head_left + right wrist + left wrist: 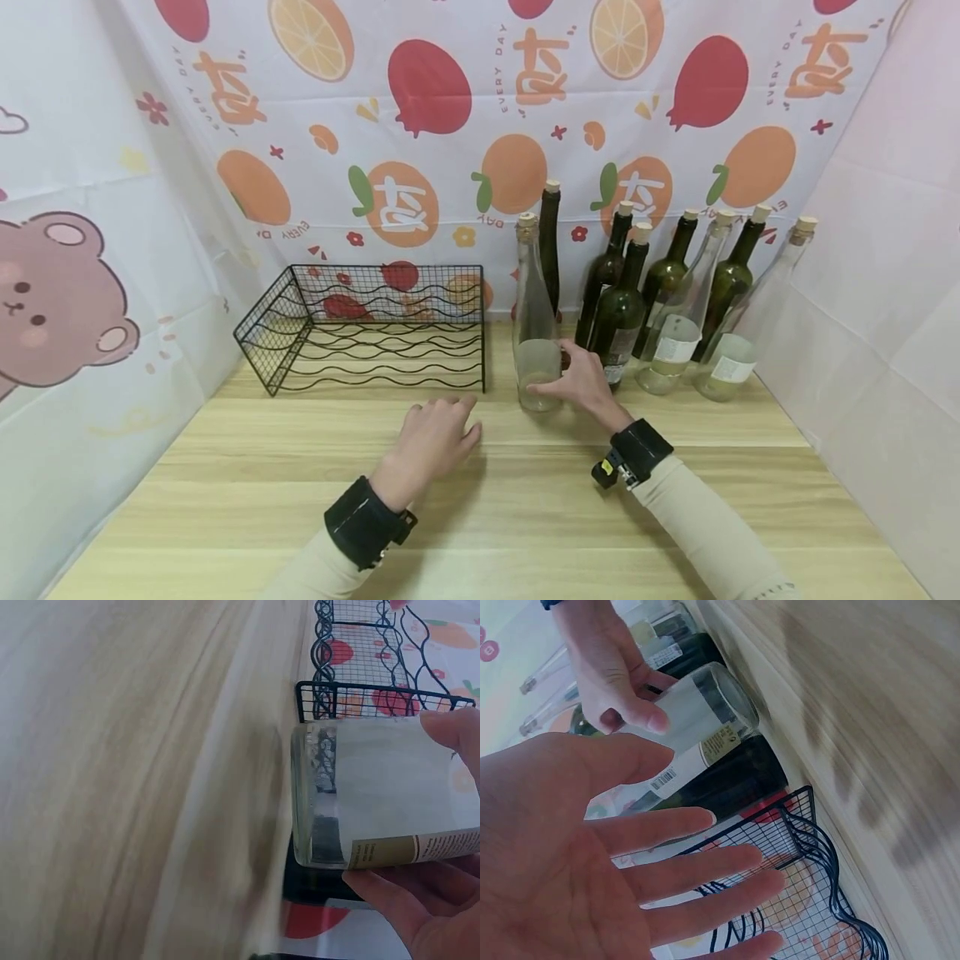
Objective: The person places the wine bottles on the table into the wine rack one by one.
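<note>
My right hand point(583, 379) grips a clear glass bottle point(534, 308) low on its body, thumb on the near side and fingers round the other. The bottle is corked and upright, and its pale label point(401, 787) fills much of the right wrist view. My left hand point(437, 435) hovers over the wooden table in front of the rack, holding nothing. In the left wrist view its fingers point(697, 866) are spread and fairly straight. A black wire rack point(375, 333) with wavy bars stands just left of the held bottle. Right behind that bottle rises a dark corked bottle point(551, 250).
Several corked bottles stand close together on the right: a dark green bottle point(621, 317) in front, with a clear bottle point(678, 333) and another clear bottle point(738, 342) beside it. A fruit-print cloth point(450, 208) hangs behind the wooden table point(525, 517). White cloths hang at both sides.
</note>
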Available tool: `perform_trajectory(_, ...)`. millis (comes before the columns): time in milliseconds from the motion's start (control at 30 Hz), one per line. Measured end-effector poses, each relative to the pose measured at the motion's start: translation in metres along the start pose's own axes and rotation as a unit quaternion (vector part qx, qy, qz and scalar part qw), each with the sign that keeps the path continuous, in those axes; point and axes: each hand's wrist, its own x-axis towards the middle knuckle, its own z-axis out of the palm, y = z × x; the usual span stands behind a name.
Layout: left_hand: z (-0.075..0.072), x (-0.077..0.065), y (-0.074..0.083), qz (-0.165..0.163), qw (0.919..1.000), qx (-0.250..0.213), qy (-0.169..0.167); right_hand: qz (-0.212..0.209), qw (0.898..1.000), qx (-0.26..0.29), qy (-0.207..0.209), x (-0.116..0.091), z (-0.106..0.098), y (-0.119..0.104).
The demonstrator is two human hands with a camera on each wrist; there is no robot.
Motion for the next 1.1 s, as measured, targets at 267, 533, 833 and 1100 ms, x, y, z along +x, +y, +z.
perform_trajectory(267,-0.004,0.001,0.001,0.009,0.9997,-0.009,0.021,-0.039,0.998,-0.024,-0.048,-0.004,-0.01,-0.005)
perform_trajectory(533,-0.008,-0.001,0.004,0.03,0.9989,-0.003,0.035,-0.09,0.992,-0.035,-0.076,-0.008,-0.018,-0.01)
perform_trajectory(833,-0.014,-0.004,0.009,0.057,0.997,-0.034,0.039,-0.127,0.985,-0.073,-0.09,-0.01,-0.024,-0.015)
perform_trajectory(1100,-0.022,-0.005,0.016,0.072,0.9953,-0.051,0.039,-0.173,0.976,-0.106,-0.076,-0.011,-0.028,-0.013)
